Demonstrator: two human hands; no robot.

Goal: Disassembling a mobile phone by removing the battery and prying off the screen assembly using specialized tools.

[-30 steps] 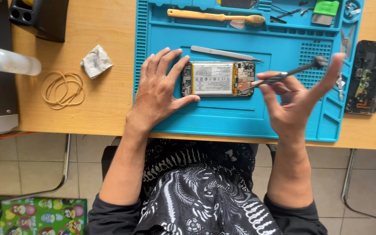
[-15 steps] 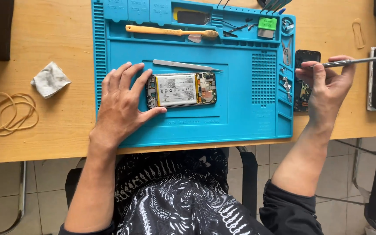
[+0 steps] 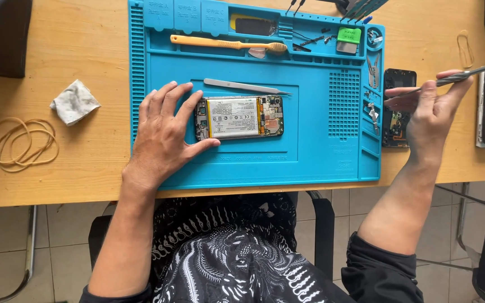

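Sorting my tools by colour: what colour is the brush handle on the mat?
Orange-yellow; the brush lies along the blue mat's top, in the head view.

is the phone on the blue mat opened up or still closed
Opened up: the phone lies flat with its back cover off, battery and circuit boards exposed, the left hand steadying it.
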